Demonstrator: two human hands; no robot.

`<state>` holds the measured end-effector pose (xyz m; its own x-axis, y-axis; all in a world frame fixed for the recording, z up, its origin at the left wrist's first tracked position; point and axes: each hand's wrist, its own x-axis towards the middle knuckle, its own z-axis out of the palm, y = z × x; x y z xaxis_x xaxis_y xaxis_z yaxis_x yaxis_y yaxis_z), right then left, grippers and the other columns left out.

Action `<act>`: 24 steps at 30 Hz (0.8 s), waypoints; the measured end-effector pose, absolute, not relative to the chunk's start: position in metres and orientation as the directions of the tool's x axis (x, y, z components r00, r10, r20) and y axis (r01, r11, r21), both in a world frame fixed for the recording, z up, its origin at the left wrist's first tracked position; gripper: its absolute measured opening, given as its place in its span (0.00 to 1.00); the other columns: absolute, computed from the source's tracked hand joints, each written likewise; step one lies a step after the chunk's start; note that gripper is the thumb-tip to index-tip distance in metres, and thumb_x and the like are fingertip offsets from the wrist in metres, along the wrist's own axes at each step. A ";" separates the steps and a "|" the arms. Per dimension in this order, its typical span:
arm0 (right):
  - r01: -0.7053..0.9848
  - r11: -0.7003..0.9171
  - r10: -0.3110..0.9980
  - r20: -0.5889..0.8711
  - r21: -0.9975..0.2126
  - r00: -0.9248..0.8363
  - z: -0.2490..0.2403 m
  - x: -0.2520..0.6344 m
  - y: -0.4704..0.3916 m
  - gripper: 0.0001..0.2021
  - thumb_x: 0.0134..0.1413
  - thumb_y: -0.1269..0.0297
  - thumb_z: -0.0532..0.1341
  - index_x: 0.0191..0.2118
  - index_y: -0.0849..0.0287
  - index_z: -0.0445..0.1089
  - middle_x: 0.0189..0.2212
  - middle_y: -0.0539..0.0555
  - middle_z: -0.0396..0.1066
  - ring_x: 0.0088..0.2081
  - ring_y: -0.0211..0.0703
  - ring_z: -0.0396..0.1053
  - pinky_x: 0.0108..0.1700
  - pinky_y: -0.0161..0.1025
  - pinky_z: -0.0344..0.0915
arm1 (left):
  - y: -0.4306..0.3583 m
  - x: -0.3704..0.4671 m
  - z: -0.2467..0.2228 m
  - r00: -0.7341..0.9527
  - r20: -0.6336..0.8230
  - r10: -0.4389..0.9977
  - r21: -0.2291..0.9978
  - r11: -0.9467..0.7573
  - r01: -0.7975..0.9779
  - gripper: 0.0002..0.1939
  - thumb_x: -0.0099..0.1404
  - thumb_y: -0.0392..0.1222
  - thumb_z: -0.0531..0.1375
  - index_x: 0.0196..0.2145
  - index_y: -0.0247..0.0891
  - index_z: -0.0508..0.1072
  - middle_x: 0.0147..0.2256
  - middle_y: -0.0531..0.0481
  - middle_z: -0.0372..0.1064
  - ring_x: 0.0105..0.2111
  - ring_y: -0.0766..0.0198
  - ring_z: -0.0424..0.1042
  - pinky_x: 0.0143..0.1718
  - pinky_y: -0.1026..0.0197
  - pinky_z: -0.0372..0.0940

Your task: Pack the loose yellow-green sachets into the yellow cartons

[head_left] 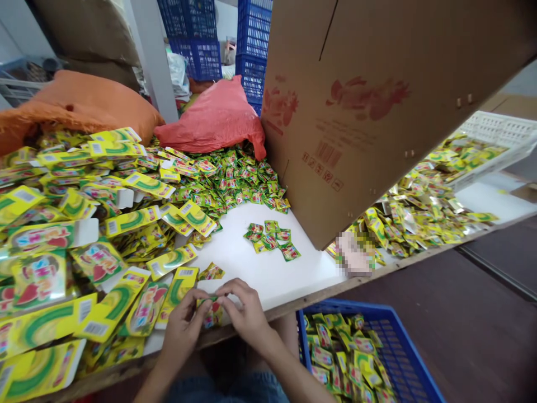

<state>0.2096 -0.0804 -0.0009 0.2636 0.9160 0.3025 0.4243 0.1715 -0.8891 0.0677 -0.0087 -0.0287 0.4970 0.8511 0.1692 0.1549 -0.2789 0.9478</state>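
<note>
Both hands meet at the table's front edge over a small green and red packet (212, 314). My left hand (187, 319) pinches its left side, and my right hand (245, 308) pinches its top edge from the right. Just behind them lies a small yellow-green sachet (211, 272). Flat yellow cartons (178, 291) are heaped to the left, right beside my left hand. Several small green sachets (271, 240) sit apart on the white tabletop (239, 224), in front of a larger pile of green sachets (230, 179).
A big cardboard box (335, 112) stands tilted on the table at the right. A blue crate (403, 341) of filled packets is below the edge. Red (213, 115) and orange (96, 103) sacks lie behind. Beyond the box are more packets (411, 212) and a white basket (490, 151).
</note>
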 end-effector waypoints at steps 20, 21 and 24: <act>0.444 0.207 0.914 0.334 -0.872 0.230 0.005 0.201 -0.079 0.10 0.52 0.68 0.59 0.42 0.57 0.69 0.39 0.53 0.71 0.43 0.40 0.67 0.47 0.37 0.61 | -0.013 0.058 -0.030 0.458 0.283 0.843 0.905 -0.393 0.164 0.09 0.58 0.40 0.58 0.38 0.42 0.72 0.42 0.49 0.71 0.46 0.57 0.68 0.51 0.53 0.62; 0.460 0.194 0.915 0.328 -0.867 0.234 0.005 0.200 -0.078 0.09 0.52 0.69 0.59 0.41 0.57 0.69 0.39 0.53 0.71 0.43 0.40 0.67 0.47 0.37 0.61 | -0.013 0.058 -0.029 0.452 0.270 0.850 0.910 -0.379 0.167 0.09 0.58 0.40 0.58 0.38 0.42 0.72 0.42 0.49 0.71 0.46 0.57 0.68 0.51 0.53 0.62; 0.519 0.138 0.918 0.305 -0.844 0.252 0.006 0.198 -0.076 0.07 0.53 0.69 0.58 0.38 0.57 0.69 0.35 0.52 0.71 0.40 0.40 0.67 0.44 0.37 0.61 | -0.013 0.060 -0.025 0.420 0.227 0.879 0.930 -0.323 0.175 0.09 0.58 0.43 0.58 0.37 0.41 0.72 0.39 0.49 0.73 0.42 0.58 0.70 0.47 0.56 0.64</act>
<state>0.1983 -0.0756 0.0062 0.2522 0.9183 0.3051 0.5189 0.1378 -0.8437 0.0600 -0.0127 -0.0247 0.4195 0.8789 0.2269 0.1745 -0.3234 0.9300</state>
